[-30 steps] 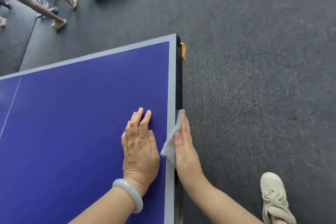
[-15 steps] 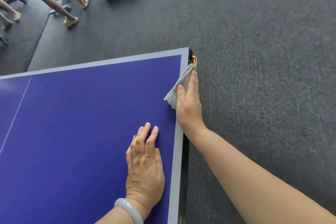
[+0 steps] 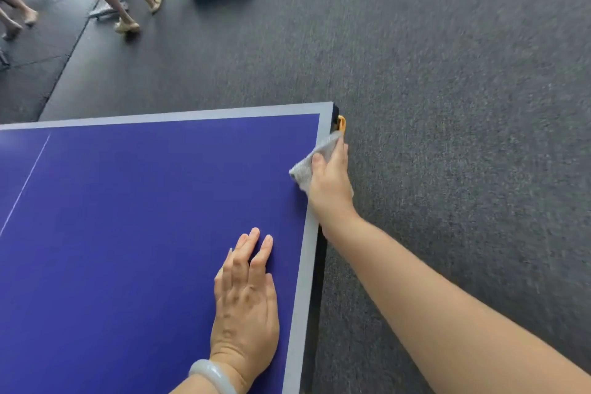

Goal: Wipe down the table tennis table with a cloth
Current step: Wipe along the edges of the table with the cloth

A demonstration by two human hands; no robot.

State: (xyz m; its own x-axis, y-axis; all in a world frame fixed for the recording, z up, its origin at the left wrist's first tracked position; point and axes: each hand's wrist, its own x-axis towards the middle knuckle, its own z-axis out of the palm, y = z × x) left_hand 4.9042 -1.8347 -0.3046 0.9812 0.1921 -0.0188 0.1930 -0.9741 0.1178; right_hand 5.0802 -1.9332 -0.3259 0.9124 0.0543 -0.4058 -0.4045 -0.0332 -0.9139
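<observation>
Cloth (image 3: pixel 302 171) clamped in my right hand (image 3: pixel 331 187) on worktop (image 3: pixel 307 253) edge, left hand (image 3: pixel 246 307) flat, fingers (image 3: pixel 263 253) straight; press evenly through corner.

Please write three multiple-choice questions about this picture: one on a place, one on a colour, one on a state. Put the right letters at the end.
1. Where is the cloth on the table?
A) at its middle
B) at its near left corner
C) at its right edge, near the far corner

2. What colour is the bracelet on the left wrist?
A) red
B) pale grey-white
C) black

3. What does the left hand do?
A) rests flat on the table, fingers straight
B) grips the cloth
C) makes a fist in the air

Answers: 1 C, the right hand grips it over that edge; 2 B, the band looks milky pale; 3 A, its palm lies on the blue surface.
</observation>
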